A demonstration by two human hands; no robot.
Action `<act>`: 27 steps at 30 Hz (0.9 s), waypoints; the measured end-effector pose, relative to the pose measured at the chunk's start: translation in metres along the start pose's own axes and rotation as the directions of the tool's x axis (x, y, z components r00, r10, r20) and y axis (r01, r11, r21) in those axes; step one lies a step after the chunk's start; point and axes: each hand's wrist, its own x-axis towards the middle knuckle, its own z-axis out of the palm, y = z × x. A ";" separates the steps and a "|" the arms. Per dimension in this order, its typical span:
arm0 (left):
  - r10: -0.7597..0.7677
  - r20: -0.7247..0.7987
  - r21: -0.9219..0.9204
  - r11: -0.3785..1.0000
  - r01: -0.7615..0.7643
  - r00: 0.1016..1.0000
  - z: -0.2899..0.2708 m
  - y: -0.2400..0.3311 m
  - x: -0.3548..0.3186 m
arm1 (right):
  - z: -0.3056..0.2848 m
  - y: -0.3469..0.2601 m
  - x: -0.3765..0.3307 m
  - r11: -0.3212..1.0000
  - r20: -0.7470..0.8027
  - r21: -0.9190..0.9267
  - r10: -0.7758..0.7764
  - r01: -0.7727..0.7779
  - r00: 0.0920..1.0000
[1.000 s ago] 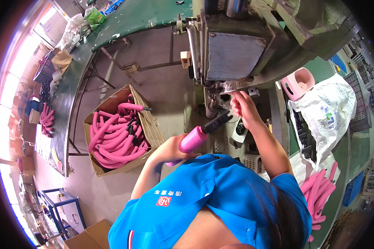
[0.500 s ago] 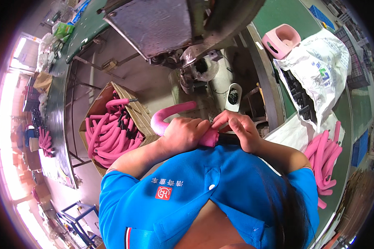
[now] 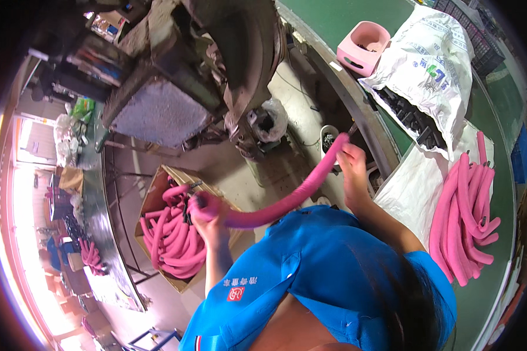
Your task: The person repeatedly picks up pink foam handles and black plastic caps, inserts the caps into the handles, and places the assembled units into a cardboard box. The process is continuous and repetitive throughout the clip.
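Observation:
A pink foam-covered tube (image 3: 281, 209) is stretched in a shallow curve across the front of my body. My left hand (image 3: 211, 221) is closed around its left end, which is slightly blurred and shows a dark opening. At the raised right end, my right hand (image 3: 353, 167) pinches the tube between thumb and fingers. Just beyond my left hand stands a cardboard box (image 3: 215, 190) filled with similar pink tubes (image 3: 178, 243), some with black tips. More pink tubes (image 3: 459, 219) lie piled on a white sheet (image 3: 399, 196) to my right.
A heavy metal machine (image 3: 164, 114) stands ahead. On the green table at right are a white sack (image 3: 436, 52) spilling black parts (image 3: 413, 120) and a pink plastic container (image 3: 357, 58). A small white container (image 3: 328, 136) sits below the machine. Another table (image 3: 108, 228) runs along the left.
The tube was gripped close to my chest with both hands together. Now my hands are far apart, left hand toward the box, right hand raised, and the view has turned.

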 end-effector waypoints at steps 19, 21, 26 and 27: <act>0.270 0.844 -0.357 0.928 0.110 0.463 0.186 0.049 0.029 | 0.000 -0.019 -0.041 1.000 0.793 0.027 -0.012 -0.016 0.609; 0.419 0.829 -0.456 0.890 0.015 0.370 0.209 0.087 0.031 | 0.005 -0.027 -0.043 0.998 0.813 0.026 -0.053 0.055 0.580; 0.505 0.818 -0.490 0.862 -0.125 0.274 0.223 0.120 0.026 | -0.006 -0.042 -0.045 0.989 0.862 -0.111 0.048 0.096 0.505; 0.497 0.819 -0.483 0.867 -0.124 0.287 0.224 0.125 0.022 | -0.006 -0.038 -0.046 0.997 0.871 -0.079 0.064 0.011 0.488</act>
